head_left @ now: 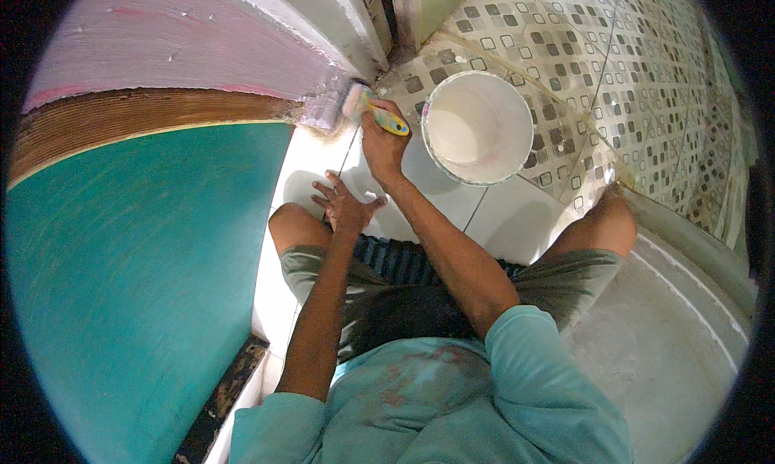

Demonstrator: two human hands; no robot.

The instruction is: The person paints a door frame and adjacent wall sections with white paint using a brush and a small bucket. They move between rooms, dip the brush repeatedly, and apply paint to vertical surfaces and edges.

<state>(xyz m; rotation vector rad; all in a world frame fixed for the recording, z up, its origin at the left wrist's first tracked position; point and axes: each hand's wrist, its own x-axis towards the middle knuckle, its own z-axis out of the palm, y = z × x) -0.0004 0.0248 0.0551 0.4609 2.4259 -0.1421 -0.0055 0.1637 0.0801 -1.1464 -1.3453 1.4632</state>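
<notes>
My right hand [385,146] is closed around the yellow handle of a paintbrush [390,121]. The paint-covered brush head meets the lower end of the pinkish-mauve wall [202,48], close to the corner by the floor. My left hand [347,208] holds nothing; its fingers are spread low over the white tiles, near my left knee. Just right of the brush stands a white bucket [476,133] with pale, whitish paint inside and smears along its rim.
A teal panel [137,270] edged by a brown wooden strip [153,121] takes up the left side. White floor tiles [432,209] lie before my legs. Tiles with small squares [557,52] extend behind and right of the bucket. A grey ledge [686,230] runs at the right.
</notes>
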